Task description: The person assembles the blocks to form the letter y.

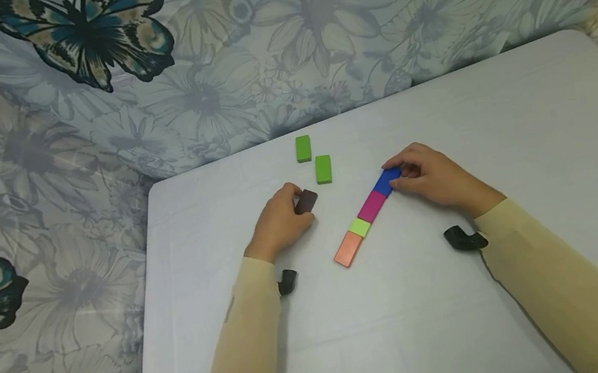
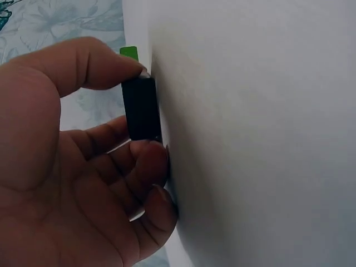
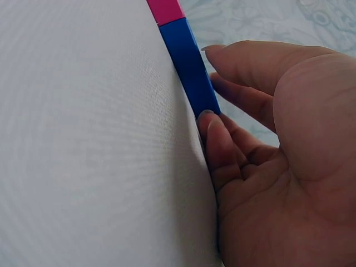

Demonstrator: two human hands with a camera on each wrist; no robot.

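My left hand [image 1: 279,221] pinches a dark brown block [image 1: 306,201] between thumb and fingers. In the left wrist view the dark block [image 2: 141,108] is held by its two ends, close to the white surface. My right hand [image 1: 431,177] has its thumb and fingertips around the far part of a blue block [image 1: 386,182]. The right wrist view shows fingertips touching the end of that blue block [image 3: 191,67], with the thumb along its side. A slanting row runs toward me from it: a magenta block [image 1: 371,207], a short yellow-green block [image 1: 359,227] and an orange block [image 1: 348,249].
Two green blocks, one farther back [image 1: 303,148] and one nearer [image 1: 323,169], lie beyond the left hand by the table's back edge. The white table [image 1: 501,128] meets a floral cloth backdrop [image 1: 318,14] behind and at left. Black wrist devices sit at both sleeves.
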